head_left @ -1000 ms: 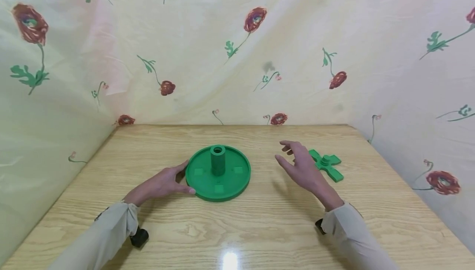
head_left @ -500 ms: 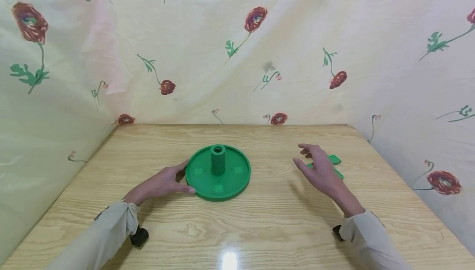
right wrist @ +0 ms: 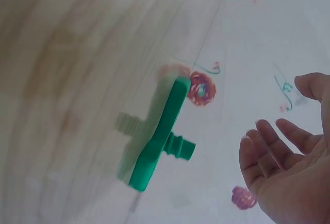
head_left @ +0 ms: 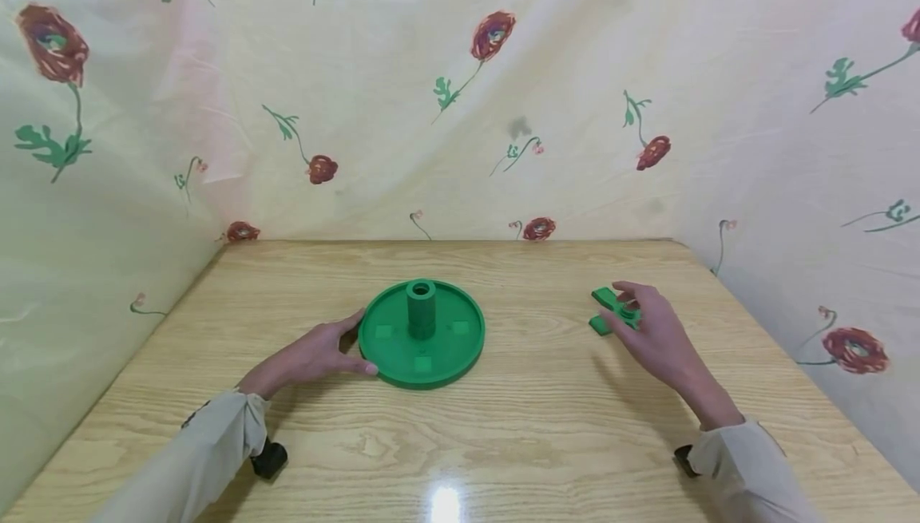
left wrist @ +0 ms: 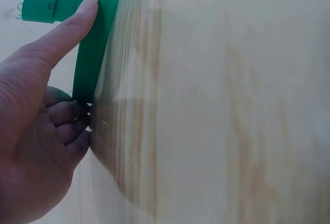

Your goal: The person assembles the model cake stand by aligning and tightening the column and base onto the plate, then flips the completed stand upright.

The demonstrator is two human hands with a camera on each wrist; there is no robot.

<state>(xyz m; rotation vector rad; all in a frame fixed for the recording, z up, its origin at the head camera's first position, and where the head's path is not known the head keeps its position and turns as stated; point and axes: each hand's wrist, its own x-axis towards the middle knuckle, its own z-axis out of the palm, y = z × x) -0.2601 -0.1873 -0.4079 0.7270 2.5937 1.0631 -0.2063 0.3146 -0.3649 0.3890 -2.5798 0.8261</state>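
A green round base (head_left: 449, 357) with a raised rim and an upright hollow post (head_left: 422, 314) sits on the table. My left hand (head_left: 316, 357) holds its left edge. In the left wrist view the thumb lies against the rim of the base (left wrist: 92, 59) and the other fingers bend at its lower edge. Over on the right, my right hand (head_left: 657, 339) hovers above a flat green cross-shaped piece (head_left: 606, 297), hiding part of it. The right wrist view has this piece (right wrist: 161, 131) on the table with its short ridged peg up, apart from the loosely bent fingers.
The wooden table (head_left: 460, 443) runs back to a flowered cloth (head_left: 402, 92) hanging behind and along both sides. Black wrist devices (head_left: 270, 459) show at the sleeves. Light glares off the table's front.
My right hand has moved right, from left of the cross-shaped piece to over it. The left hand and the round base have stayed in place.
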